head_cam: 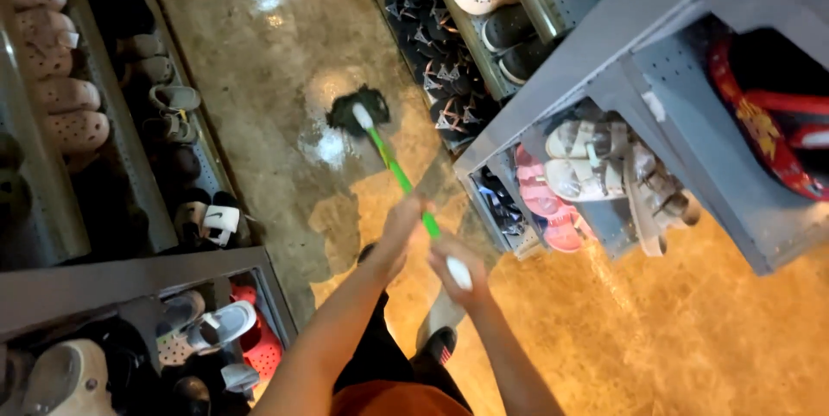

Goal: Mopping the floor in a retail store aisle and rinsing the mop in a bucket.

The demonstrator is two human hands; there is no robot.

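A mop with a green handle (pixel 399 176) and a dark mop head (pixel 357 111) rests on the wet, shiny floor ahead of me. My left hand (pixel 400 224) grips the handle at its middle. My right hand (pixel 458 269) holds the white end of the handle, lower and closer to my body. Both arms reach forward from the bottom of the view. The mop head sits in a wet patch in the aisle between shoe racks.
Grey metal shelves (pixel 604 45) with sandals and slippers stand on the right. More shoe shelves (pixel 129 278) line the left side. The brown concrete floor (pixel 259 53) runs between them. My feet show below the hands.
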